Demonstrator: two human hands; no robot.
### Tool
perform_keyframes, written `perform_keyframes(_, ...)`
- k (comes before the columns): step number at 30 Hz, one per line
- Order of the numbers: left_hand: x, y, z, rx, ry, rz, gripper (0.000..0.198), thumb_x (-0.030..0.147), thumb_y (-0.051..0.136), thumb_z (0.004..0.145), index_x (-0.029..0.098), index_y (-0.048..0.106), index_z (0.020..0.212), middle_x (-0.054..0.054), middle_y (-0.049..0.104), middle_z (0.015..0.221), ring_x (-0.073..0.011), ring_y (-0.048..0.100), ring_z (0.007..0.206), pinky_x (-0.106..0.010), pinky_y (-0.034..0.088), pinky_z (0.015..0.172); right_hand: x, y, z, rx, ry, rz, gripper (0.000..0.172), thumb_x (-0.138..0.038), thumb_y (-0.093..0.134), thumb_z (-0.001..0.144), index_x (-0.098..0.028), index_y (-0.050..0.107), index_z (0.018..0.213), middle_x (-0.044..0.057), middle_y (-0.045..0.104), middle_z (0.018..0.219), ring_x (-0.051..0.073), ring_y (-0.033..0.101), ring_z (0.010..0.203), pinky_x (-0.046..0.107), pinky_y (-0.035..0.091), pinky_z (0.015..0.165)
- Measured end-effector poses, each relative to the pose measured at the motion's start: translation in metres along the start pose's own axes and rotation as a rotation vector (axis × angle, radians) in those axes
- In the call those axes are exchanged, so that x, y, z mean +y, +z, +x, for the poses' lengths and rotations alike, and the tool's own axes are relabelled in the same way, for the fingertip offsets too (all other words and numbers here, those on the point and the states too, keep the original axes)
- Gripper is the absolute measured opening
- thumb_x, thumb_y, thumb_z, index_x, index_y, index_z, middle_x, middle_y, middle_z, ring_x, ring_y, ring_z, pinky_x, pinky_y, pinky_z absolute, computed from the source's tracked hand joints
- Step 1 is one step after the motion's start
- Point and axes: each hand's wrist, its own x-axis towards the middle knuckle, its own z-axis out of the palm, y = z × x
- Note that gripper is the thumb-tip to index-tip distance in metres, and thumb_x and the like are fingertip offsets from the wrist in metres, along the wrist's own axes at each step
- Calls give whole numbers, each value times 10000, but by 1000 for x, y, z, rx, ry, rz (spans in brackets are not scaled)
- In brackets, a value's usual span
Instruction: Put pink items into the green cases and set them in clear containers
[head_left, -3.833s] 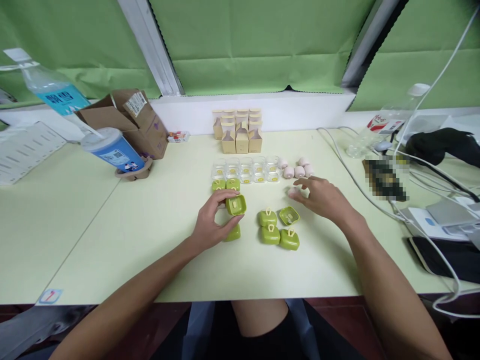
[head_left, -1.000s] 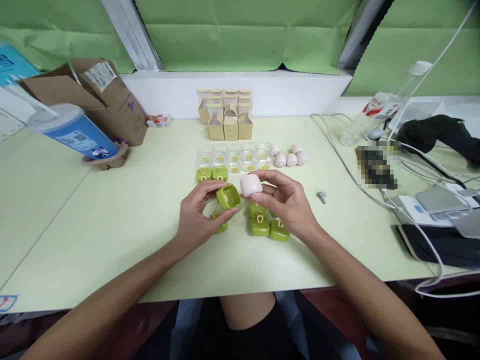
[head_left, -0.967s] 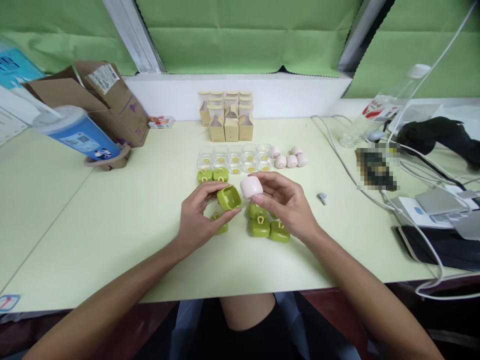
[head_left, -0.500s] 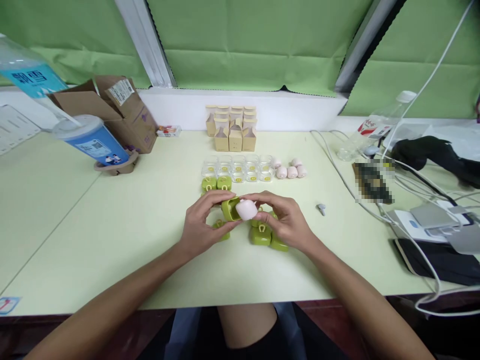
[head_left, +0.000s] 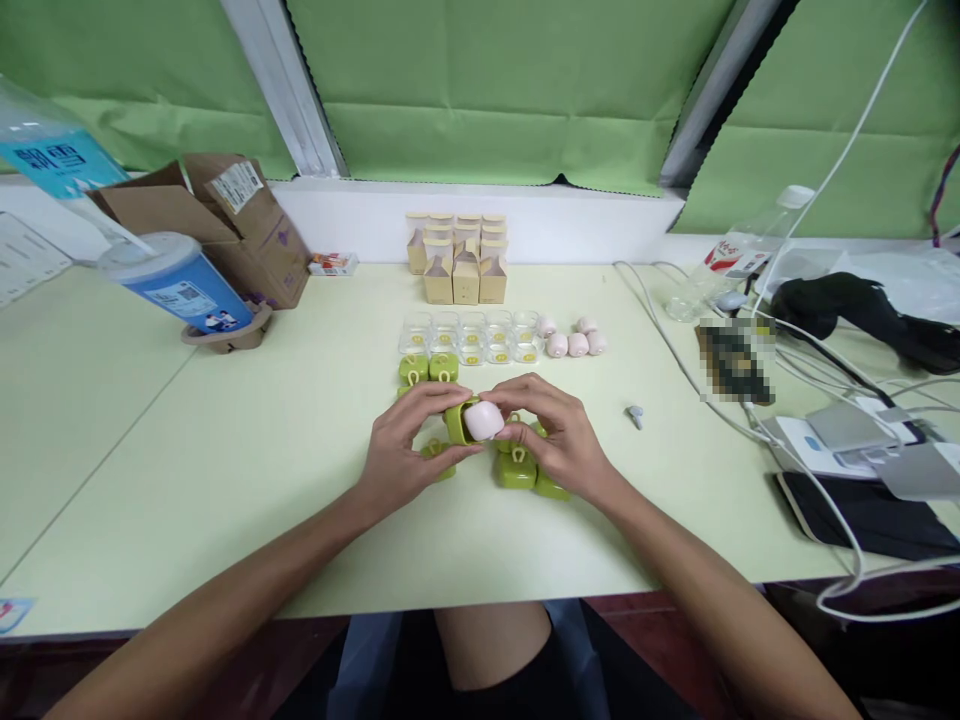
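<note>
My left hand (head_left: pixel 409 440) grips a small green case (head_left: pixel 454 424) between thumb and fingers, its opening turned to the right. In my right hand (head_left: pixel 551 430) is a pale pink rounded case (head_left: pixel 484 420), held at its right end. The pink case sits partly inside the mouth of the green one. Several green cases (head_left: pixel 517 470) with pale loops lie under and beside my right hand. More green cases (head_left: pixel 443 366) stand beyond my left hand, and another (head_left: pixel 441 468) is partly hidden under it.
Clear plastic cups (head_left: pixel 472 350) with yellow marks form rows, with pink cases (head_left: pixel 577 345) to their right. Small cardboard boxes (head_left: pixel 466 280) stand behind. A blue cup (head_left: pixel 187 290) and carton (head_left: pixel 255 240) are left; a bottle (head_left: pixel 739 260), cables and a grey earbud (head_left: pixel 635 415) are right.
The pink case has moved left and gone deeper into the mouth of the green case. Both hands keep their grips. The whole view has shifted slightly.
</note>
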Motion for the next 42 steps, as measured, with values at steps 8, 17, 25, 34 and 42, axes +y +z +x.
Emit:
perform_keyframes(8,1,0,5,-138,-280,-360,606,421,907,874,264,732,1432,-102,743,1188,-219,723,1104,-358,632,939,-6,5,-1,-96,-132,-132,448,-338,656,1078,-325,605,1523,145,554,1609,295,563,1487,516,615,1116)
perform_keyframes(17,8,4,1,-149,-513,-653,413,327,838,926,224,689,1297,-143,773,1282,-256,782,1169,-331,664,888,-6,13,-4,-33,-202,-342,287,-285,690,1060,-287,735,1344,147,697,1456,277,710,1293,434,686,951)
perform_keyframes(25,16,9,2,-23,-536,-544,264,248,827,865,204,771,1119,-90,818,1167,-217,807,1035,-339,668,891,-7,21,-11,47,-253,-400,285,-187,681,1041,-260,746,1309,163,716,1459,253,785,1159,406,717,913)
perform_keyframes(34,18,8,4,7,-494,-483,248,230,787,852,200,801,1098,-103,820,1200,-240,800,1094,-357,672,900,-10,26,-10,77,-218,-386,337,-154,666,1036,-275,737,1342,145,711,1462,238,803,1094,396,730,869)
perform_keyframes(42,13,5,0,-33,-546,-484,346,305,860,865,213,832,1198,-105,837,1176,-236,816,995,-361,692,858,-5,16,-4,-20,-203,-344,324,-268,701,1053,-278,717,1376,141,702,1383,274,726,1278,474,687,1035)
